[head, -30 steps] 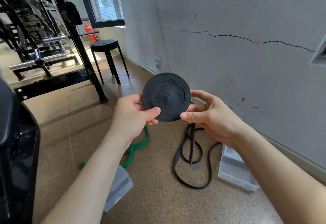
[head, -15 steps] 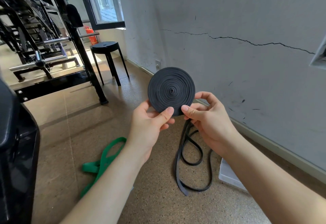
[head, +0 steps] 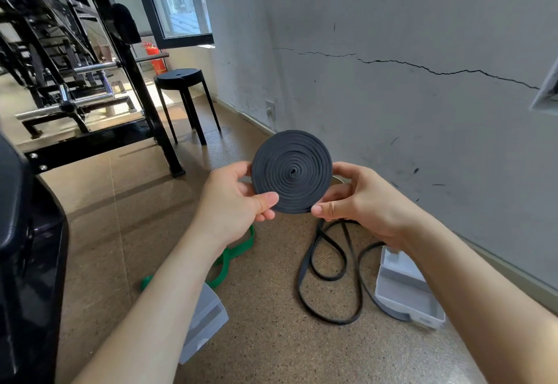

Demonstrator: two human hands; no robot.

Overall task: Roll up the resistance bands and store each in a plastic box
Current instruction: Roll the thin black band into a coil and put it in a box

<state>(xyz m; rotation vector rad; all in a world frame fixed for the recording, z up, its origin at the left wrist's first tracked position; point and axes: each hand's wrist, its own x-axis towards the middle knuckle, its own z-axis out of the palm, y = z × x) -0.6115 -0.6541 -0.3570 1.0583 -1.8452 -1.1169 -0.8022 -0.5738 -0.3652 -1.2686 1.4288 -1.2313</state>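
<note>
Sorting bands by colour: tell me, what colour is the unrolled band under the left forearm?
Green band, seen in the head view.

We have turned the black coil (head: pixel 292 171) a bit, and our left hand (head: pixel 234 202) has slid out to its left edge. Both clear boxes (head: pixel 406 290) show again below our arms.

Open floor (head: pixel 265 350) is left between the two plastic boxes (head: pixel 404 290), crossed only by the loose black band (head: pixel 329 278); the right side is closed by the wall (head: pixel 422 111).
</note>
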